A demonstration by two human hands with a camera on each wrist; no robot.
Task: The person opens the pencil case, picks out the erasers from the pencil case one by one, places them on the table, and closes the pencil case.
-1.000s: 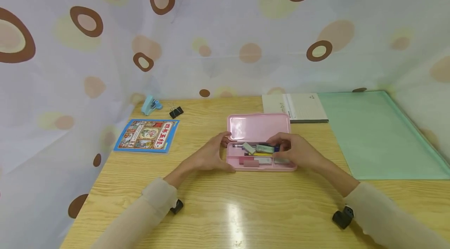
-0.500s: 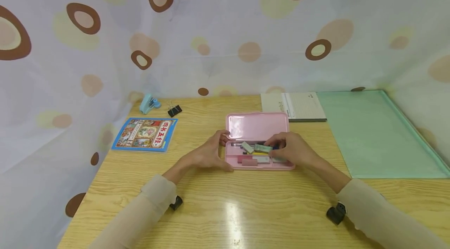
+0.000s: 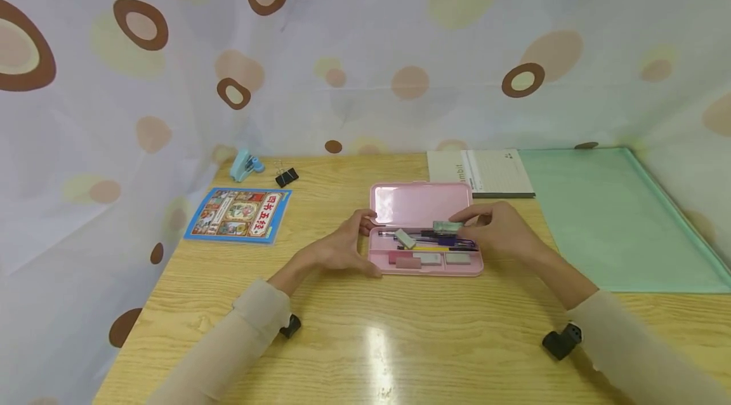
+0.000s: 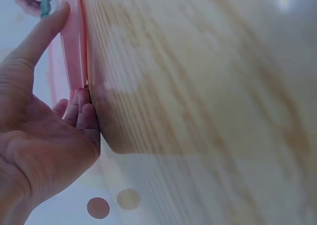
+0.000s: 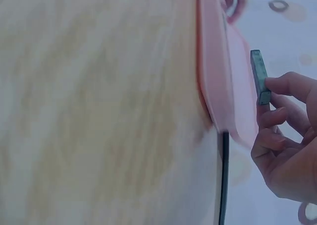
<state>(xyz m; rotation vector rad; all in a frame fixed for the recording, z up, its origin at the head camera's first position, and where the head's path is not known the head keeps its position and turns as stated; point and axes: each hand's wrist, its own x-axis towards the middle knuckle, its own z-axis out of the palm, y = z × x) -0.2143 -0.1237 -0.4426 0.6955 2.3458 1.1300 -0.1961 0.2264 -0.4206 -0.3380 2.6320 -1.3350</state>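
An open pink pencil case (image 3: 424, 263) lies mid-table with its lid (image 3: 419, 204) raised at the back. Pens, a grey eraser (image 3: 405, 238) and flat pink and grey erasers fill its tray. My left hand (image 3: 342, 247) holds the case's left end, thumb at the front edge; the left wrist view shows that hand (image 4: 47, 111) against the pink case (image 4: 73, 46). My right hand (image 3: 495, 227) pinches a small green eraser (image 3: 447, 226) lifted just above the tray; the right wrist view shows the green eraser (image 5: 259, 76) in my fingertips beside the pink case (image 5: 223, 81).
A blue picture book (image 3: 238, 214), a light-blue stapler (image 3: 245, 165) and a black binder clip (image 3: 285, 175) lie at the back left. A white notebook (image 3: 481, 172) and a green mat (image 3: 605, 218) are at the right. Spotted curtains surround the wooden table (image 3: 365, 341).
My right hand has picked the green eraser up out of the tray and raised it toward the lid. The left hand stays on the case's left end.
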